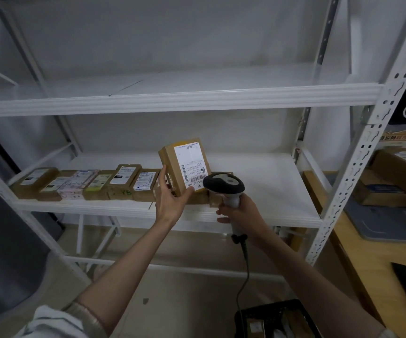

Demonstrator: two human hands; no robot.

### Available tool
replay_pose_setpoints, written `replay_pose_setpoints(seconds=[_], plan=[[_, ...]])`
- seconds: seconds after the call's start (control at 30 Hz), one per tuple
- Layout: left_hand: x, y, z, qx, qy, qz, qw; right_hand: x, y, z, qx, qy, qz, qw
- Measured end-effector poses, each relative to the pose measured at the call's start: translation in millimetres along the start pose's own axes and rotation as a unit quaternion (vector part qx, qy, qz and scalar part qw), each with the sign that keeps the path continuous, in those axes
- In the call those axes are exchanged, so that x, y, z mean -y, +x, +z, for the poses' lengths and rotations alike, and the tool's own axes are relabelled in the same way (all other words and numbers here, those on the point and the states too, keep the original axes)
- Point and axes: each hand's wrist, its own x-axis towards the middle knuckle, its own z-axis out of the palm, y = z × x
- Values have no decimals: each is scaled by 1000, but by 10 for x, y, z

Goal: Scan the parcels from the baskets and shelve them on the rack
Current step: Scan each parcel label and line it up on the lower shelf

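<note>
The left hand [170, 198] holds a brown cardboard parcel [185, 164] upright over the middle shelf [258, 181] of the white metal rack [358, 167], thumb on the lower edge of the parcel's white shipping label [192, 164] and fingers curled round its left side. The label faces the camera, its barcode near the bottom. The right hand [241, 213] is wrapped round the grip of a handheld barcode scanner [224, 185], whose dark head sits just right of the parcel's lower corner, close to the barcode. A coiled black cable [242, 276] drops from the scanner's handle toward the floor.

Along the near edge of the same shelf, left of the held parcel, a row of small parcels [87, 182] lies side by side, most of them brown boxes with labels on top, one wrapped in pale printed material. Another box lies partly hidden behind the held parcel and the scanner. The shelf above [172, 98] shows only its white board.

At the bottom, near the person, a black basket [277, 318] holds more parcels. To the right of the rack, a wooden surface [368, 259] carries a grey mat [380, 223] and stacked cardboard boxes [392, 176].
</note>
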Motion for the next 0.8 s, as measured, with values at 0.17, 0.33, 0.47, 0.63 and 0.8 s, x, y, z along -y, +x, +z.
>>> replay_pose_setpoints(seconds=[0.17, 0.33, 0.47, 0.63, 0.8], plan=[[10, 5, 260, 68, -20, 1, 997, -179, 106, -225, -120, 7, 12, 993], [-96, -40, 558, 136, -39, -39, 989, -257, 110, -460, -178, 69, 30, 981], [-88, -19, 851, 179, -62, -83, 978, -334, 156, -616, -213, 108, 51, 970], [-72, 63, 1235, 220, -56, -103, 968, -485, 287, -805, -250, 116, 75, 958], [-71, 235, 1538, 249, -51, -121, 960, -608, 529, -990, -275, 143, 92, 946]])
